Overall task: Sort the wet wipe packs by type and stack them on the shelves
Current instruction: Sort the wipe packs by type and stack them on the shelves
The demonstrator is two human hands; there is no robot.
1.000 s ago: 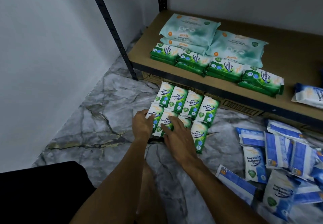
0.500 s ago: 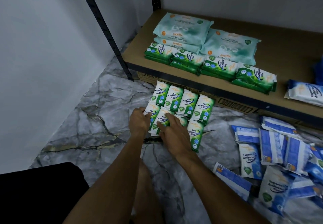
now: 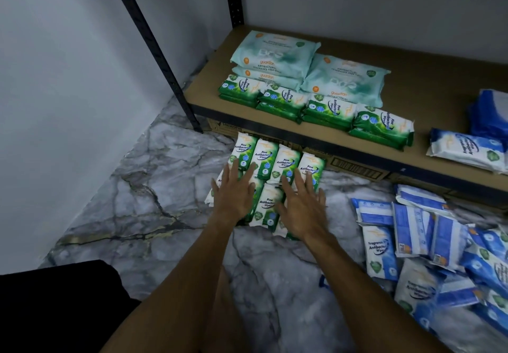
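Both hands lie flat on the green packs [image 3: 286, 160] on the marble floor [image 3: 137, 201]. The left hand [image 3: 233, 195] covers the near-left ones and the right hand [image 3: 302, 209] the near-right ones. Each grip is wide, with fingers straight and spread, holding nothing.

These packs sit in two tight rows. The far row of four butts against a cardboard box [image 3: 357, 167] under the front edge of the shelf [image 3: 439, 77]. Bare floor runs left to the wall [image 3: 68, 77] and the slanted black post [image 3: 154, 50], and nearer along the forearms. To the right, a loose blue pile [image 3: 412, 231] crowds the floor.

The floor packs read "Pine Antibacterial Wipes". On the shelf, a row of the same pine stacks [image 3: 330, 107] lines the front edge. Behind them lie pale teal packs [image 3: 275, 52] marked "guardian ANTIBACTERIAL FRAGRANCE FREE WIPES". Bare board lies behind and to their right, up to a blue-and-white pack [image 3: 464, 149]. One blue pack on the floor shows "Fragrance" and "Antibacterial Wipes".
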